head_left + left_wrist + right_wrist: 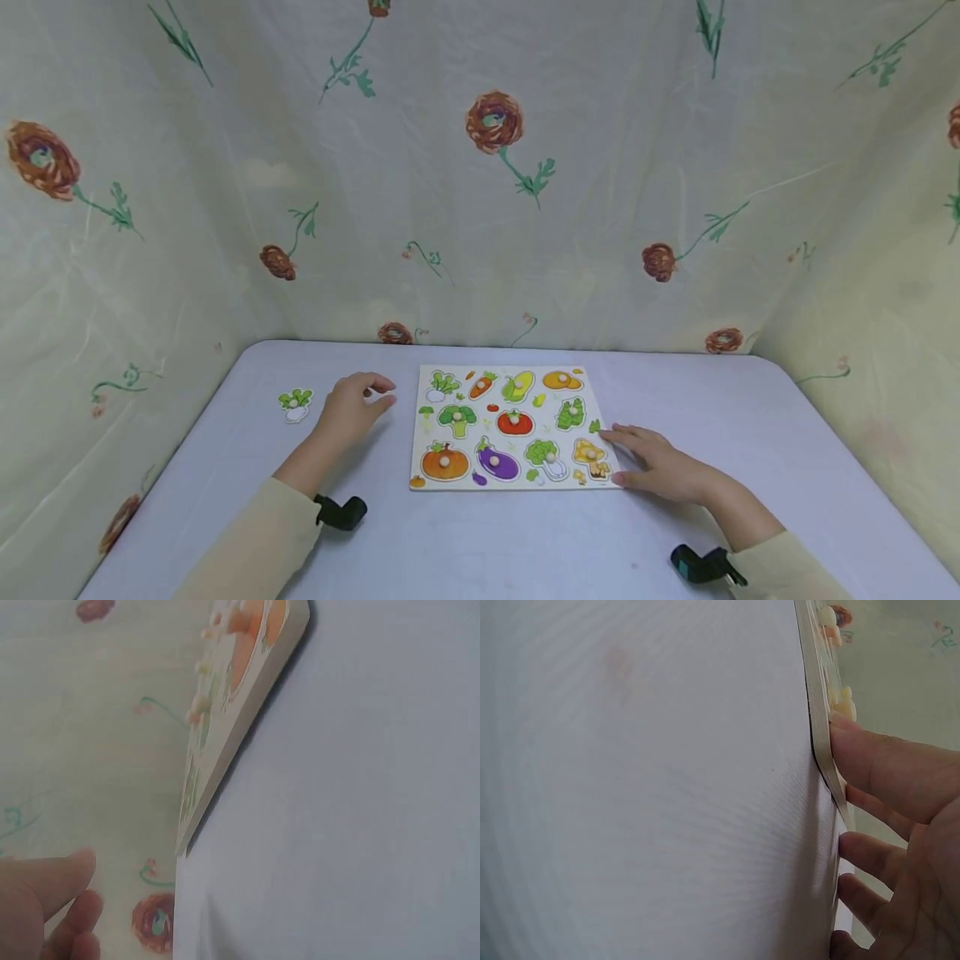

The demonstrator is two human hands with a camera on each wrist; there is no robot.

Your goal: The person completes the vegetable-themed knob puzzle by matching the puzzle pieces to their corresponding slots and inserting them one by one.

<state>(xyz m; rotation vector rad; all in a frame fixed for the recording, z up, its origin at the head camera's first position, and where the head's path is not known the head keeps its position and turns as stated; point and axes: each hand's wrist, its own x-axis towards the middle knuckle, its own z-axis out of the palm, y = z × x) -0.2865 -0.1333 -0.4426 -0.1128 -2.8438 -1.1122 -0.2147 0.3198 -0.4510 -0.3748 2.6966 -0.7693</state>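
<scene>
A wooden vegetable puzzle board lies flat on the table, with knobbed pieces such as a pumpkin, a tomato and an eggplant set in it. My right hand rests at the board's right edge; its thumb touches the side near the front corner. Left of the board hovers my left hand, thumb and fingers apart and holding nothing. Beyond that hand, a loose turnip piece lies on the table. A turnip picture shows at the board's back left corner.
The table has a white cover. Flower-patterned curtains hang behind it and on both sides. Each wrist carries a small black camera, such as the left one.
</scene>
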